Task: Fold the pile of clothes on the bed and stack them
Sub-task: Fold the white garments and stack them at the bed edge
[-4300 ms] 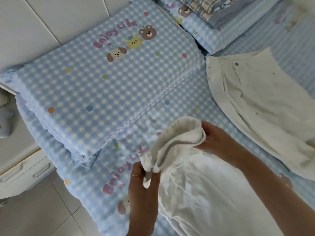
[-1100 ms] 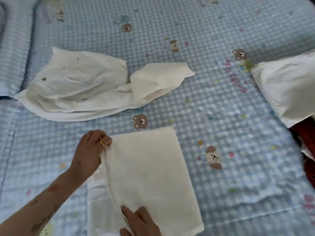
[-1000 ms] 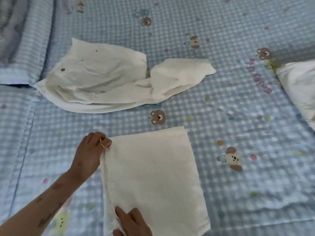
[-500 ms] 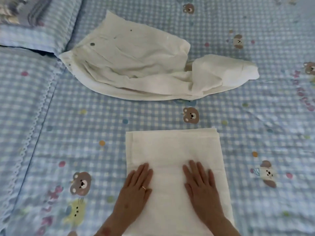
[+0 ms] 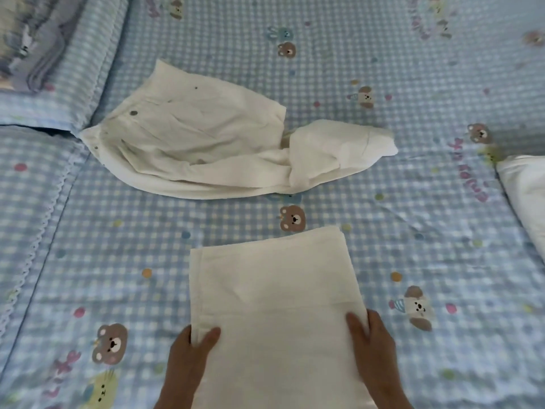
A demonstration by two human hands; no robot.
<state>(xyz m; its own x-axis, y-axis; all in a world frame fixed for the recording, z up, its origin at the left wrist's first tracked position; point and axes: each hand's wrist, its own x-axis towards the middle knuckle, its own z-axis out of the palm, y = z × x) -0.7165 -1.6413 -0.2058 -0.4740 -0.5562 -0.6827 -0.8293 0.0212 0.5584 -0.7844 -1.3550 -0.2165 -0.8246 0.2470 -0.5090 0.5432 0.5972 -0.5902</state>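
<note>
I see an unfolded white garment [image 5: 206, 149] lying crumpled across the upper middle of the frame, on the blue checked bed sheet [image 5: 413, 231] with its bear prints. It lies apart from the piece I am working on, with a strip of sheet and a bear print between them. At the right edge another white cloth [image 5: 525, 199] is partly in view. In the upper left a pillow [image 5: 79, 84] carries a folded striped blanket [image 5: 32, 48]. The folded white cloth [image 5: 274, 314] lies flat in the lower middle, its long axis running from the bottom edge up into the frame, the far end tilted slightly right. My left hand [image 5: 188, 358] grips its left edge, thumb on top. My right hand [image 5: 371, 346] grips the right edge, thumb on top too.
</note>
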